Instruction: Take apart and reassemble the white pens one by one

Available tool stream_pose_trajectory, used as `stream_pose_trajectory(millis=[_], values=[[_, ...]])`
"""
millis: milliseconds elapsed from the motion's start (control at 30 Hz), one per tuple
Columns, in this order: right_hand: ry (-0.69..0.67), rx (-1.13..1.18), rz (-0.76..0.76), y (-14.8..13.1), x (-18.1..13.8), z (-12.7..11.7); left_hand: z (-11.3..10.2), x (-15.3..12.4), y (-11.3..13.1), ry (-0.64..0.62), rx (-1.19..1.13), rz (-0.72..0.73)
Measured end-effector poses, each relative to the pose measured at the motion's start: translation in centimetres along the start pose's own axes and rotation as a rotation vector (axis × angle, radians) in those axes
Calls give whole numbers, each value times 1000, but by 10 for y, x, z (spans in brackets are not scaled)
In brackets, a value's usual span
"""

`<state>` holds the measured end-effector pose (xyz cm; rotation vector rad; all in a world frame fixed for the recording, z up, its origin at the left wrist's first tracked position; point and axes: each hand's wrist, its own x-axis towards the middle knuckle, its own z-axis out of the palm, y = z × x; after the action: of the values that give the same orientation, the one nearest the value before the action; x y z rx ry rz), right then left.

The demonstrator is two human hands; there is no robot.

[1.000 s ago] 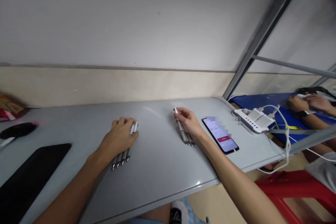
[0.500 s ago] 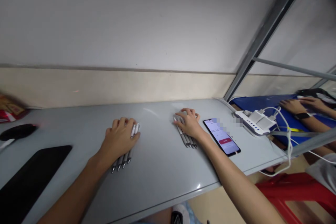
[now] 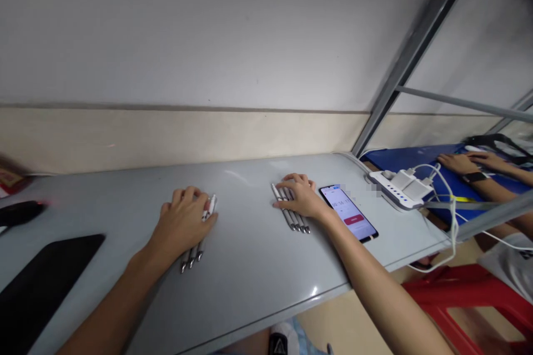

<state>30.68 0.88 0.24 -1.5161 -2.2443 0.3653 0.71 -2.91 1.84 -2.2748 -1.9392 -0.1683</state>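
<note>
My left hand (image 3: 187,216) is palm down on the grey desk, fingers curled around several silver-and-white pens (image 3: 192,259). Their metal tips stick out below the palm, and their white ends show between thumb and forefinger. The middle of these pens is hidden by the hand. To the right, my right hand (image 3: 300,195) lies over a second row of similar pens (image 3: 291,217), side by side with tips toward me. Its thumb is at the left side of that row, and the bent fingers reach across the upper ends. Both groups rest on the desk.
A lit phone (image 3: 348,213) lies right of my right hand. Beyond it is a white power strip (image 3: 395,191) with plugs and cables. At left are a black mat (image 3: 54,266) and a dark mouse (image 3: 20,213). Another person's hands (image 3: 458,163) are over a blue surface behind the metal frame.
My right thumb and fingers have shifted, and more of the right pens' upper ends show. Fewer pen tips show below my left hand. The view has shifted slightly.
</note>
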Motion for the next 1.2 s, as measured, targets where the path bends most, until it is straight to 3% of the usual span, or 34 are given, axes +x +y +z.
stream_pose_trajectory(millis=[267,800,967,1200], values=[[23,-2,-8,-5,-2,-3,-2,6,-7,-98,-122,-212],[106,1,11,-11,-3,0,3,0,10,-12,-24,40],[122,4,0,-11,-3,1,6,-2,11,25,28,33],[118,-4,8,-10,-3,1,2,-2,1,-29,74,8]])
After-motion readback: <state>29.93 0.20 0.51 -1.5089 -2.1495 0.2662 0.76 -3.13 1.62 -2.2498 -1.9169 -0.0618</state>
